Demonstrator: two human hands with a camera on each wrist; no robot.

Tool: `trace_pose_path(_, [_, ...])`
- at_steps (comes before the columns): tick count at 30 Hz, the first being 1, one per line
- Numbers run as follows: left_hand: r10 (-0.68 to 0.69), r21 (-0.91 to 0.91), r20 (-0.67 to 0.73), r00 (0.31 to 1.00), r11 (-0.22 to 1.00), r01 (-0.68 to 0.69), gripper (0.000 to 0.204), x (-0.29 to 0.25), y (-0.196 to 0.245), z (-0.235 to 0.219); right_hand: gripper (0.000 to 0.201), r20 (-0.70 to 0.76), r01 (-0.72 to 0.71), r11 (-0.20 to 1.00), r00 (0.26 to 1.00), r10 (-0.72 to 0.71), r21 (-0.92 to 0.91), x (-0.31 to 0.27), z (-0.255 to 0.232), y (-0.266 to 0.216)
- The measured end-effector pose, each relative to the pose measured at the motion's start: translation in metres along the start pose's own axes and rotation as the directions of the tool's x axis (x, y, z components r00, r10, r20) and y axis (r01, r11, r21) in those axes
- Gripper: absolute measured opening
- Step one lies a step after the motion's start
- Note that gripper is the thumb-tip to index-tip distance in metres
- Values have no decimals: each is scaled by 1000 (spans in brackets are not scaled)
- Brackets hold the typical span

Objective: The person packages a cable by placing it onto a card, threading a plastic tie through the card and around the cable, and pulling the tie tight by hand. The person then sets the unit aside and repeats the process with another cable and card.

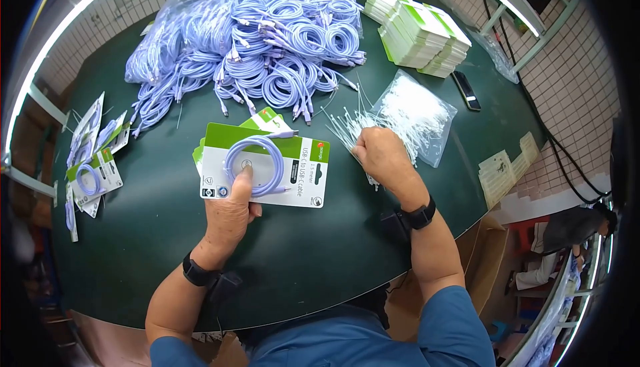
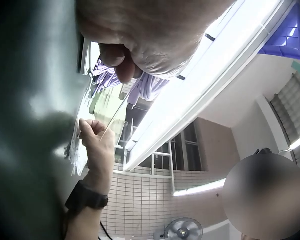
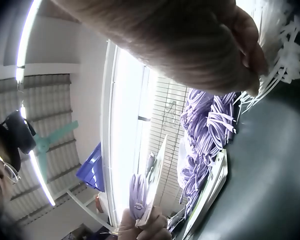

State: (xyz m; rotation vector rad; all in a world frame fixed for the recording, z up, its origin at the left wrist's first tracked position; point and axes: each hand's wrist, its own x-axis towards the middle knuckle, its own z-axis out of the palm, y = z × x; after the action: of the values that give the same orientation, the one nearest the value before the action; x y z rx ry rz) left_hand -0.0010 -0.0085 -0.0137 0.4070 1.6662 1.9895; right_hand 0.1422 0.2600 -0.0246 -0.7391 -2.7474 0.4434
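- Several carded cables (image 1: 87, 179) lie at the left edge of the table (image 1: 300, 254).
- The left hand (image 1: 229, 217) pinches a printed card (image 1: 298, 150), thumb over a coiled purple cable (image 1: 278, 165) on its front, before a heap of cables (image 1: 267, 47).
- The right hand (image 1: 387, 157) is at loose white ties (image 1: 347, 129), fingers curled; whether it grips any cannot be told.
- Card stacks (image 1: 427, 34) sit beside a phone (image 1: 467, 91).
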Motion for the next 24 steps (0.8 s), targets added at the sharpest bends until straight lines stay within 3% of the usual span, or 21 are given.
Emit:
trace_pose_path(9, [31, 40, 38, 999, 999, -32, 28, -6, 1, 1, 14, -182, 115, 993, 976, -118, -29, -1, -6, -4])
trace_pose_path(12, [-16, 71, 68, 998, 997, 11, 28, -9, 1, -2, 14, -206, 68, 969, 978, -18, 239, 2, -8, -2])
trace_pose_path(16, [-49, 84, 100, 994, 996, 40, 29, -14, 6, 0, 15, -181, -23, 911, 978, 106, 411, 4, -10, -6])
trace_pose_path(21, [25, 72, 144, 989, 997, -35, 29, -17, 1, -1, 13, -231, 4, 847, 963, 141, 532, 10, -2, 2])
trace_pose_path(24, [51, 70, 171, 984, 996, -64, 28, -19, -2, -2, 12, -118, -94, 870, 978, 172, 484, 9, -6, 6])
